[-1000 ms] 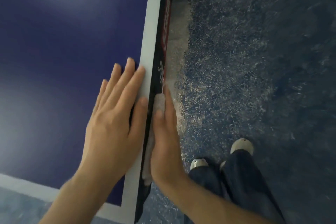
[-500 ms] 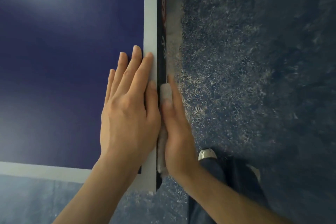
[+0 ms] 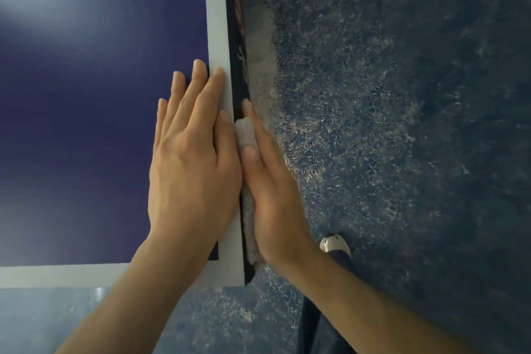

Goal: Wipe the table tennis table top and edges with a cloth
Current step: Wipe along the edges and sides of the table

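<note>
A mottled blue floor (image 3: 388, 123) lies beside the dark blue counter (image 3: 86, 123), whose white border line (image 3: 217, 23) runs along the near corner. The left hand (image 3: 192, 164) lies flat on the counter top with fingers straight and together, its thumb along the white line. The right hand (image 3: 267, 187) presses a pale cloth (image 3: 244, 132) against the counter's black side edge (image 3: 238, 37), fingers extended, thumb on the cloth. The two hands sit side by side, nearly touching. A light shoe (image 3: 334, 243) shows on the floor just right of the right wrist.
</note>
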